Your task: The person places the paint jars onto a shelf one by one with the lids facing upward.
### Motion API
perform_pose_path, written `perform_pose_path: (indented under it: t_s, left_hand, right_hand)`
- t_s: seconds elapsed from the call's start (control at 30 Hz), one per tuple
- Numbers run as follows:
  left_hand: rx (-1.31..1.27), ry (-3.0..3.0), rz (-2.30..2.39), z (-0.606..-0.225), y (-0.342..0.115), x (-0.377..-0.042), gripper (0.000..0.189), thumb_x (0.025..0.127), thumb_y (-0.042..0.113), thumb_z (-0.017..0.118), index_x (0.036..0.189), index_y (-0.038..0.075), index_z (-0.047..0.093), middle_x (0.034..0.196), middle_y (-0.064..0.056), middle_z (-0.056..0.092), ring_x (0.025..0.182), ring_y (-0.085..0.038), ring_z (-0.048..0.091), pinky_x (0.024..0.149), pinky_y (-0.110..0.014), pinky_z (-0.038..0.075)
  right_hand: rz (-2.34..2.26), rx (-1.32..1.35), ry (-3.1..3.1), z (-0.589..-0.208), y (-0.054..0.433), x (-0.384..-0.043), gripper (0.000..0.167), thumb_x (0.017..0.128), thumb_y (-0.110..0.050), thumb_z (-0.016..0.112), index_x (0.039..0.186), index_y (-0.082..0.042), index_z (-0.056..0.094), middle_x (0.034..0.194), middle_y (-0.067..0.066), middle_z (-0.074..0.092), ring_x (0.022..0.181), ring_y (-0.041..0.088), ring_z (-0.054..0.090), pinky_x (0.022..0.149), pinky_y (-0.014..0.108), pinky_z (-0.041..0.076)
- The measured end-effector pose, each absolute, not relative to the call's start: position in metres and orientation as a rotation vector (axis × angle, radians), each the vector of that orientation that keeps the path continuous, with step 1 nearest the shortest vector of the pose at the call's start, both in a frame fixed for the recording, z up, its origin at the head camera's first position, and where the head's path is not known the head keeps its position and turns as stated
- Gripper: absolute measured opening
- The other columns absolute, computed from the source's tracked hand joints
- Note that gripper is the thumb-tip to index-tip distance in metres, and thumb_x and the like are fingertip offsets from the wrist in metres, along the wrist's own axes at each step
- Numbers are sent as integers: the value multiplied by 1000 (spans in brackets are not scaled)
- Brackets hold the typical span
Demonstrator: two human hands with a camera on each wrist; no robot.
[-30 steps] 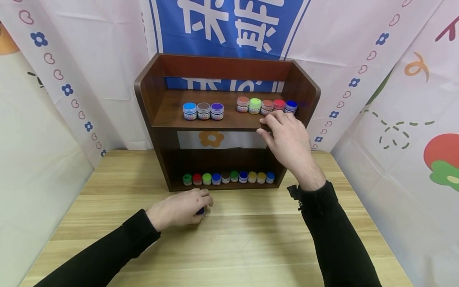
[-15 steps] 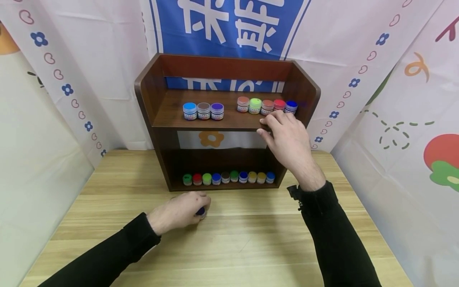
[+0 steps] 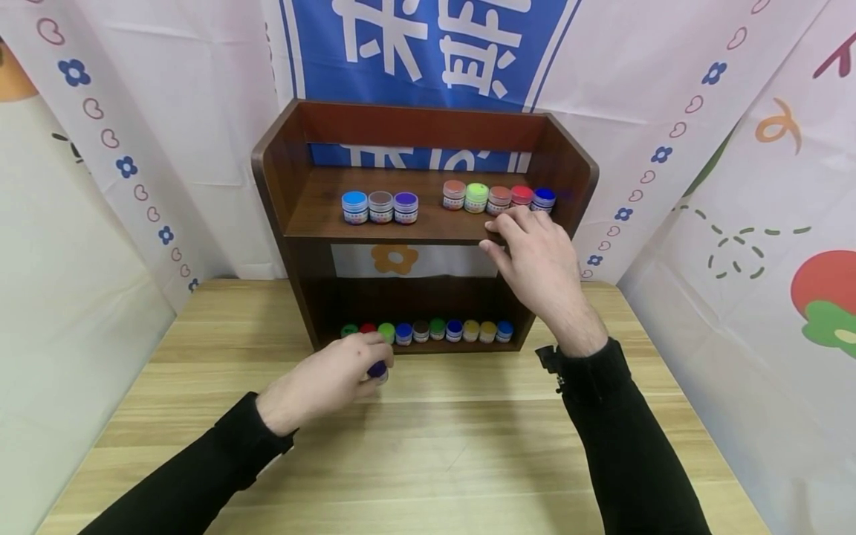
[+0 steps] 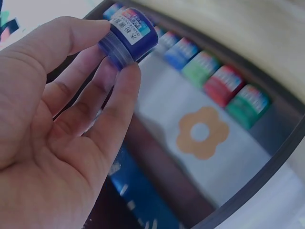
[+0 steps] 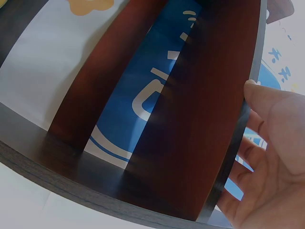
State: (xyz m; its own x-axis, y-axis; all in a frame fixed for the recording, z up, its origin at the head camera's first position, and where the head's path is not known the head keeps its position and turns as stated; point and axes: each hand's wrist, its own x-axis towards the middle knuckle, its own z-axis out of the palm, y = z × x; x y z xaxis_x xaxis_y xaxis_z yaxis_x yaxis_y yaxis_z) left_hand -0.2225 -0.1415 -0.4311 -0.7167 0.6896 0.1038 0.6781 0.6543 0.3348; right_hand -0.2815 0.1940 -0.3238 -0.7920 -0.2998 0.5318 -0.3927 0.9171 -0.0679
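My left hand (image 3: 328, 375) pinches a dark blue-violet paint jar (image 4: 135, 38) between thumb and fingertips. In the head view this jar is just in front of the lower shelf, raised off the table. Beyond it, a row of paint jars (image 3: 437, 329) stands on the lower shelf; the hand partly covers the leftmost ones. My right hand (image 3: 538, 264) grips the front edge of the upper shelf board (image 5: 231, 157), thumb on the near side and fingers over it. Beside its fingers, several jars (image 3: 476, 198) stand on the upper shelf, some partly hidden.
The dark brown two-tier shelf rack (image 3: 421, 119) stands at the back of the wooden table (image 3: 428, 461). Three jars (image 3: 380, 207) stand together left of centre on the upper shelf. Patterned cloth (image 3: 200, 111) hangs behind and at both sides.
My left hand has lifted the blue-violet jar from the table and moved it up towards the lower shelf. The right hand stays where it was.
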Motion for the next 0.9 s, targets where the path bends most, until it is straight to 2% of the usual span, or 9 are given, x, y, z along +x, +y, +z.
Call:
perform_pose_path:
  t_s: [0.3, 0.63, 0.9]
  left_hand:
    - [1172, 2994, 620, -400, -147, -223, 24, 99, 5, 94, 119, 10, 81, 115, -5, 79, 100, -17, 73, 91, -37, 74]
    - [1103, 3138, 698, -368, -154, -218, 29, 101, 5, 92, 128, 8, 81, 127, -9, 82, 117, -27, 78, 104, -49, 72]
    - [1125, 3274, 784, -345, -160, -216, 24, 105, 1, 85, 129, 5, 81, 132, -12, 82, 117, -31, 76, 104, -53, 72]
  right_hand:
    - [225, 489, -2549, -324, 194, -282, 38, 117, -44, 73, 139, -13, 77, 141, 16, 75, 134, 42, 70, 112, 59, 62]
    - [214, 477, -2557, -323, 193, -281, 39, 117, -44, 72, 139, -13, 76, 140, 16, 75, 131, 42, 70, 111, 59, 62]
    - [211, 473, -2562, -323, 193, -282, 39, 117, -44, 73, 140, -13, 76, 141, 17, 75, 132, 42, 69, 113, 59, 62]
